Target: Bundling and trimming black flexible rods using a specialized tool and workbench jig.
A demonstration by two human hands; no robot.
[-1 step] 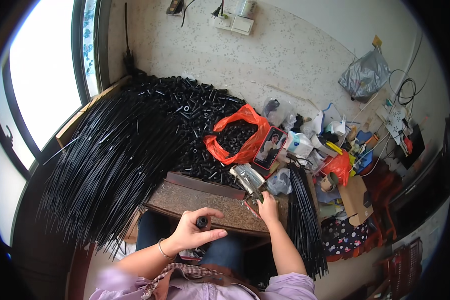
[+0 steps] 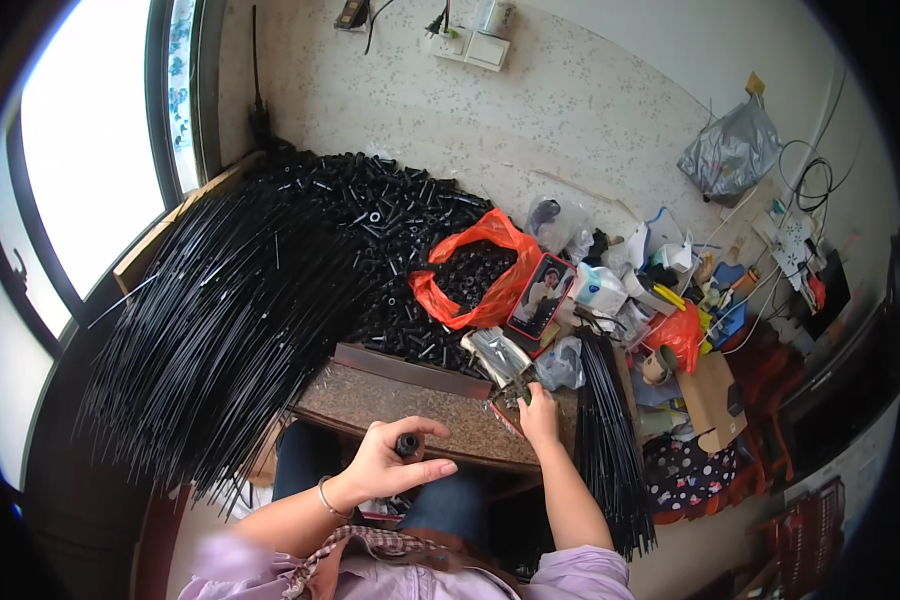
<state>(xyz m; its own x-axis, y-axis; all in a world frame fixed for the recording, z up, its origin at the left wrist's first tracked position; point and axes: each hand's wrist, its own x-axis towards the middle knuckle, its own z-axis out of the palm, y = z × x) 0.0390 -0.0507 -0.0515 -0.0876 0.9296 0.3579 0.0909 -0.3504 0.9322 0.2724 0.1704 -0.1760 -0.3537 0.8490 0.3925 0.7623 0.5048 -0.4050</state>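
Note:
My left hand [image 2: 388, 462] is held in front of the table edge, palm side turned inward. A short black tubular plastic part [image 2: 406, 445] sits in its curled fingers with one round end showing, while thumb and forefinger stand apart. Over at the right of the table front, my right hand [image 2: 540, 416] is closed at a small metal-and-green object [image 2: 520, 395], whose kind I cannot make out. Behind lies a heap of similar black tubular parts [image 2: 390, 215]. An orange plastic bag [image 2: 507, 232], rolled open, holds many small black pieces.
Long thin black rods [image 2: 220, 330] fan over the table's left side; another bundle [image 2: 605, 430] hangs at the right. A brown strip [image 2: 410, 372] borders the heap. A phone [image 2: 541, 295] leans beside the bag. Clutter and a cardboard box [image 2: 708, 400] stand farther right.

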